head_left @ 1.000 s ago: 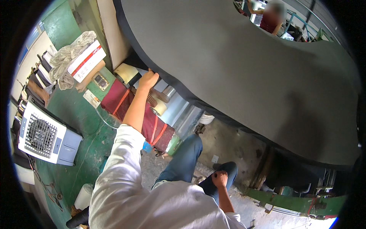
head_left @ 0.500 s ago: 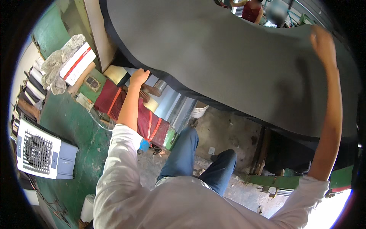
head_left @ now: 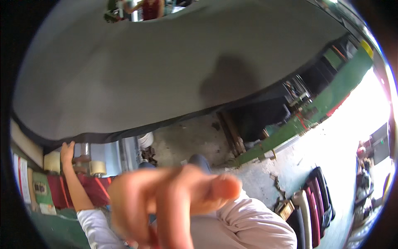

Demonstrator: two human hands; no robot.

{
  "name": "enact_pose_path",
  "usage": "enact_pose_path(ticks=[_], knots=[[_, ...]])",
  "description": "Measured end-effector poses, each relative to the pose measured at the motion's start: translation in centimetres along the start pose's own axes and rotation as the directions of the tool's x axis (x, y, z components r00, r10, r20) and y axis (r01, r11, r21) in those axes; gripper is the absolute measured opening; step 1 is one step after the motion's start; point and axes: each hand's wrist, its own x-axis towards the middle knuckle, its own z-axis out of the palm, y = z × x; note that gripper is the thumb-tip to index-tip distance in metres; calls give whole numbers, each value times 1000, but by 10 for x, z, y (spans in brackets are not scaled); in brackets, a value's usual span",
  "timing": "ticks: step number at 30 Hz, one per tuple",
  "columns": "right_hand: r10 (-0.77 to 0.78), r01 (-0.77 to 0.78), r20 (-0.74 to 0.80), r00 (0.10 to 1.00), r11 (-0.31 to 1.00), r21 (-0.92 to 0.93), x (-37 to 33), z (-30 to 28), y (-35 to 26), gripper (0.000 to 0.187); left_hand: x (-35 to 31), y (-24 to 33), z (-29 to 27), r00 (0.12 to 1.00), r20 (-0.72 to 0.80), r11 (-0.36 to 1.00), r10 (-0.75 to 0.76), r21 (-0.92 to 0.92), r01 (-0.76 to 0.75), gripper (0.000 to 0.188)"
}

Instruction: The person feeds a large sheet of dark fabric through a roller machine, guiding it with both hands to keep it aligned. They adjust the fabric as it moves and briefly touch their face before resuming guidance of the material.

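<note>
A wide sheet of dark grey fabric (head_left: 157,70) with a black edge hangs across the far side of the view. My left hand (head_left: 67,153) pinches its lower edge at the left, the arm stretched out. Very close in front of me, blurred, is my right hand (head_left: 166,199), off the fabric. Its fingers look bent, one tip pointing right; whether anything is between them cannot be made out. Beneath the left hand lie a pale roller end (head_left: 97,167) and a dark red wrapped beam (head_left: 83,189).
A green metal beam (head_left: 286,133) runs along the right. Several fabric rolls (head_left: 309,216) lie on the floor at the lower right. A white bucket (head_left: 145,140) stands under the fabric. At the far top is another person in a dark red top (head_left: 150,10).
My right hand has left the fabric at the right and come up close before me. The view has swung to the right. My left hand stays on the fabric's edge.
</note>
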Motion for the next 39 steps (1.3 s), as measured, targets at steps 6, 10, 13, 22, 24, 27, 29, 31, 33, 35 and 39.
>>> enact_pose_path(ticks=[6, 10, 13, 22, 24, 27, 29, 31, 33, 35, 39], knots=[[-107, 105, -101, 989, 994, -28, 5, 32, -9, 58, -5, 35, 3, 998, 50, 980, -45, -193, 54, 75], [-541, 541, 19, 841, 839, -66, 16, 16, 35, 63, 9, 20, 12, 998, 30, 993, -49, -110, 52, 74], [-445, 437, -48, 894, 891, -125, 4, 24, 22, 61, 20, 12, 19, 999, 19, 996, -46, -78, 47, 74], [-216, 196, -233, 948, 975, -108, -4, 46, -14, 63, 41, -14, 34, 999, -16, 998, -43, -54, 42, 74], [-339, 320, -103, 935, 933, -163, -3, 35, -5, 64, 49, -24, 34, 999, -33, 997, -44, -62, 42, 74], [-469, 453, -30, 882, 866, -212, -10, 23, 11, 66, 40, 4, 28, 998, 30, 998, -49, -28, 50, 73], [-537, 523, -21, 844, 829, -197, -10, 22, 22, 66, 29, 16, 22, 997, 55, 998, -61, -19, 62, 74], [-497, 480, -26, 867, 850, -219, -12, 23, 13, 66, 24, 16, 20, 996, 47, 997, -70, -37, 72, 75], [-479, 453, -75, 875, 862, -227, -10, 30, 11, 66, 33, -5, 25, 996, 52, 996, -76, -51, 79, 75], [-480, 454, -72, 874, 860, -233, -10, 32, 11, 66, 50, -21, 34, 995, 78, 996, -56, -67, 61, 75], [-425, 411, 7, 905, 872, -265, -21, 22, 14, 67, 48, -3, 38, 996, 82, 997, -40, -60, 45, 75]])
